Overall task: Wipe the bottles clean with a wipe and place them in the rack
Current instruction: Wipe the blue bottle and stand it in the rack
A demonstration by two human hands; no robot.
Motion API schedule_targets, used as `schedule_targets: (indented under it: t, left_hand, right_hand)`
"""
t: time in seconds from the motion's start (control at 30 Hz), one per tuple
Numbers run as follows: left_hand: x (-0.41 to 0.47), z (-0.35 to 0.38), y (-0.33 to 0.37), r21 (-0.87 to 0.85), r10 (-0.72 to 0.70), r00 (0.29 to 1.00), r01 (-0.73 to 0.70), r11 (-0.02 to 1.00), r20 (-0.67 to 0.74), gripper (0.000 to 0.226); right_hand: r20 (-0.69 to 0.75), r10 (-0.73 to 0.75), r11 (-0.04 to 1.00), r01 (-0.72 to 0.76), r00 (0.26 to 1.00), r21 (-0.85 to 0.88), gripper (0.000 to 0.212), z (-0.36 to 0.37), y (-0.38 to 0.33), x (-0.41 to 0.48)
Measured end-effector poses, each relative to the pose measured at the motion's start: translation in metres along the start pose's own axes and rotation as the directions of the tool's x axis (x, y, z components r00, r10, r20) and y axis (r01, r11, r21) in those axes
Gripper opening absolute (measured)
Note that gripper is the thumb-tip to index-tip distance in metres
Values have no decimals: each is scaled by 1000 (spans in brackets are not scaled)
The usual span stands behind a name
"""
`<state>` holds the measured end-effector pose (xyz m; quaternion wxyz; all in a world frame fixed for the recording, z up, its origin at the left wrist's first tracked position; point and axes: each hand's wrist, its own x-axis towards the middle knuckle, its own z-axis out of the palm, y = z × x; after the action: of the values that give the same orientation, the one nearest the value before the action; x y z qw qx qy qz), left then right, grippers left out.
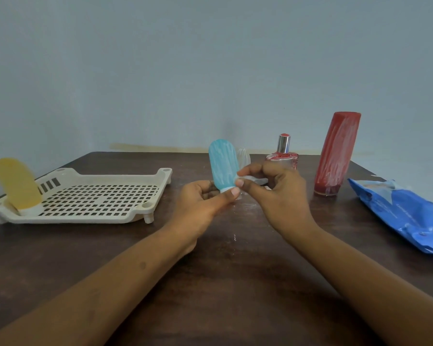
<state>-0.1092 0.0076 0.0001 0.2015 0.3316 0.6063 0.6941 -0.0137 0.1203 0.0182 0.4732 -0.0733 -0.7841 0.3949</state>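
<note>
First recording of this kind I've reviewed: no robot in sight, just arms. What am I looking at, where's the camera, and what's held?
There is no machine: a person works bare-handed, filmed by one camera on their head, looking down. The left hand grips a streaky blue bottle near its white cap; the right hand pinches a white wipe next to it. On the dark table: a cream rack holding a yellow bottle, a small clear bottle, a perfume bottle, a smeared red bottle and a blue wipes pack.
</note>
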Motion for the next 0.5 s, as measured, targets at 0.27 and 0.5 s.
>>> schedule_targets:
  t: [0.27, 0.5]
  left_hand:
    - [1, 1, -1, 99, 3, 998, 3, 995, -56, 36]
    - [1, -3, 1, 230, 26, 989, 8, 973, -143, 33]
  right_hand:
    - [-13, 42, 999, -42, 999, -22, 13, -3, 5, 1]
    - [83, 41, 999, -44, 996, 32, 12, -1, 1, -1]
